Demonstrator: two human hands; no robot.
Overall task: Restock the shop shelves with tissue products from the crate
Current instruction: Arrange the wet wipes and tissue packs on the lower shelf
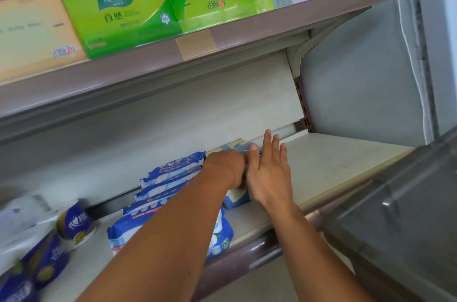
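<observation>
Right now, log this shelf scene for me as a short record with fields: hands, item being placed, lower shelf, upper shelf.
left hand: left hand on top of the blue-and-white tissue box, grip hidden
right hand: right hand flat against the box's right side, fingers straight
lower shelf: lower shelf, blue wipe packs left of the box
upper shelf: green tissue packs

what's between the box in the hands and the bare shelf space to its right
Nothing visible. The box sits on the lower shelf, left hand gripping it, right hand flat against its right side; shelf beyond looks bare.
</observation>
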